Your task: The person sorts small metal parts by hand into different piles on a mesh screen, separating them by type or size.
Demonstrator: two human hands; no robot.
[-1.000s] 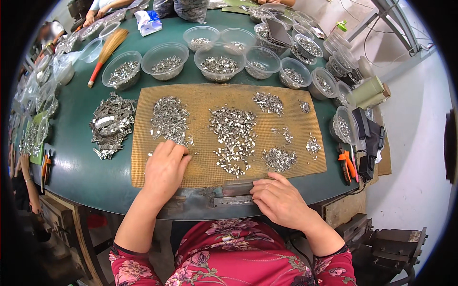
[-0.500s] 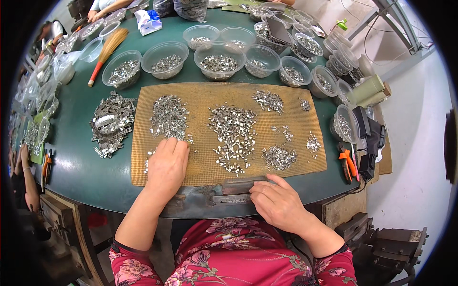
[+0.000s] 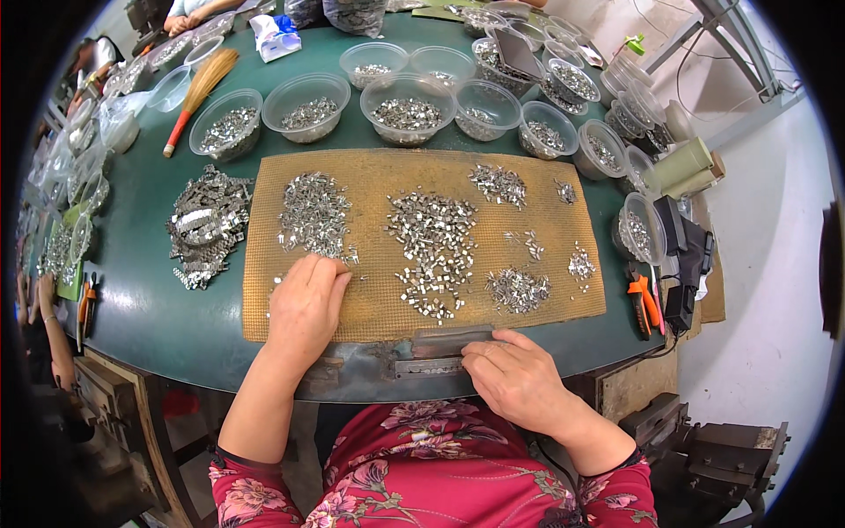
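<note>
My left hand (image 3: pixel 305 299) is over the left part of a tan textured mat (image 3: pixel 370 308), fingers pinched together just below a heap of small silvery metal pieces (image 3: pixel 314 211). What sits between those fingertips, if anything, is too small to make out. My right hand (image 3: pixel 510 370) is at the table's near edge with its fingers bent, at the right end of a slotted metal bar (image 3: pixel 429 368) and a dark metal block (image 3: pixel 451 340). Whether it grips the bar is hidden. In the mat's middle lies a larger heap of shiny metal links (image 3: pixel 433 251).
Clear plastic bowls (image 3: pixel 407 110) of metal parts line the mat's far side. Left of it lie a pile of linked metal bands (image 3: pixel 209 227) and a straw brush (image 3: pixel 201 99). Orange-handled pliers (image 3: pixel 645 302) lie at the right. Co-workers' arms (image 3: pixel 198 16) show at the far left.
My left hand has shifted slightly, its fingers drawing closer together near the left heap. My right hand stays almost in place by the metal bar.
</note>
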